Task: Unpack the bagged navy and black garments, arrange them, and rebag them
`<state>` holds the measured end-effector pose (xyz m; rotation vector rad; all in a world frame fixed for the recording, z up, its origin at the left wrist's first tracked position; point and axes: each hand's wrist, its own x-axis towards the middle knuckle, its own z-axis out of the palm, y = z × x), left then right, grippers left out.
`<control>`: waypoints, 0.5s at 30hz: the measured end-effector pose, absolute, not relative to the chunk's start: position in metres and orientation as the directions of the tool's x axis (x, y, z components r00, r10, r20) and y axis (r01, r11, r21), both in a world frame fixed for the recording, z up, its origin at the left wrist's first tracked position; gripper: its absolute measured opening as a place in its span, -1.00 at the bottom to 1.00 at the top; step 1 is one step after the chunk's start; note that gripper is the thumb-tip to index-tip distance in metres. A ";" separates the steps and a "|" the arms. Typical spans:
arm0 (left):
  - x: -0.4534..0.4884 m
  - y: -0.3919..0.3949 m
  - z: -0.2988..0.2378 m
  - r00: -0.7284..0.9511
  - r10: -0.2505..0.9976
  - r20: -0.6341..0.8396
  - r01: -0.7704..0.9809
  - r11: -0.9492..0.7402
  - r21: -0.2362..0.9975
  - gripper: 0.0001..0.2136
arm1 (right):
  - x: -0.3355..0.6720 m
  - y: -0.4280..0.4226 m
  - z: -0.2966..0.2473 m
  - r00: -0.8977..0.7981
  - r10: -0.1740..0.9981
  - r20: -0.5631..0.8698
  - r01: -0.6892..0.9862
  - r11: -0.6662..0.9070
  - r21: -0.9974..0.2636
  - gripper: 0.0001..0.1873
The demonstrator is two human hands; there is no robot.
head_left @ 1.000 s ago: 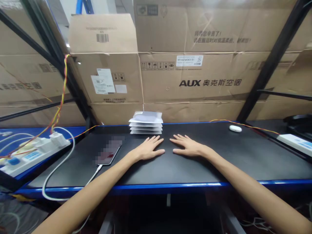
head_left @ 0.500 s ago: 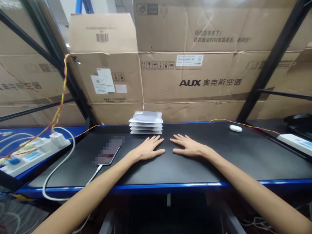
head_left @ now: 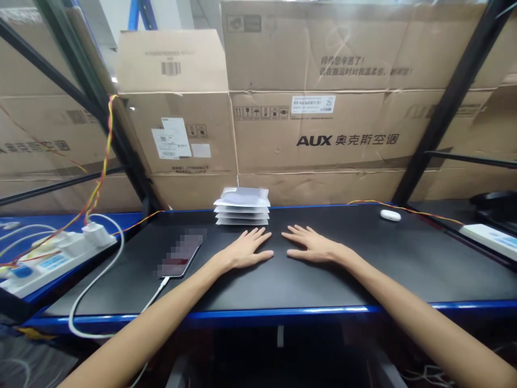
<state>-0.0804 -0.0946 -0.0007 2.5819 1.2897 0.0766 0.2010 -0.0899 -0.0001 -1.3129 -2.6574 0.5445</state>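
Observation:
My left hand [head_left: 247,249] lies flat on the black tabletop [head_left: 299,288], palm down with its fingers spread. My right hand [head_left: 313,245] rests the same way just across from it, and a small gap separates the two. Neither hand holds anything. Just beyond my left fingertips sits a stack of thin white packets [head_left: 242,206], close to the back edge and apart from the hand. To the left of my left hand lies a phone [head_left: 183,256], its screen partly blurred out, with a white cable [head_left: 155,295] plugged into its near end.
A small white case [head_left: 390,215] lies at the back right. Power strips stand at the left [head_left: 52,265] and right [head_left: 490,237] sides. Large cardboard sheets [head_left: 343,167] wall off the back between black shelf posts. Yellow-red wires [head_left: 105,156] hang at the left.
The whole view has shifted down slightly, as the camera tilted up a little. My hands stay in place on the tabletop, and nothing else has moved.

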 end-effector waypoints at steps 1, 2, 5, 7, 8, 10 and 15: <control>-0.081 -0.094 -0.001 0.606 0.793 -0.065 0.779 -0.575 0.248 -0.26 | 0.201 -0.090 0.000 -0.614 0.788 -0.044 0.742 0.557 -0.372 -0.10; -0.081 -0.094 -0.001 0.607 0.792 -0.066 0.779 -0.576 0.249 -0.25 | 0.201 -0.089 -0.001 -0.614 0.788 -0.044 0.742 0.557 -0.372 -0.10; -0.081 -0.093 -0.002 0.608 0.791 -0.064 0.777 -0.577 0.254 -0.25 | 0.202 -0.089 -0.002 -0.615 0.787 -0.044 0.740 0.558 -0.376 -0.10; -0.081 -0.093 -0.002 0.608 0.791 -0.062 0.776 -0.577 0.254 -0.26 | 0.202 -0.089 -0.002 -0.614 0.788 -0.045 0.741 0.556 -0.377 -0.10; -0.081 -0.093 -0.002 0.607 0.792 -0.060 0.777 -0.576 0.253 -0.26 | 0.202 -0.089 -0.002 -0.614 0.788 -0.045 0.741 0.556 -0.376 -0.10; -0.081 -0.094 -0.001 0.605 0.794 -0.063 0.779 -0.574 0.251 -0.25 | 0.201 -0.089 -0.001 -0.612 0.789 -0.046 0.744 0.555 -0.373 -0.10; -0.080 -0.094 0.000 0.605 0.793 -0.074 0.781 -0.573 0.248 -0.24 | 0.201 -0.090 0.001 -0.612 0.789 -0.053 0.747 0.555 -0.367 -0.10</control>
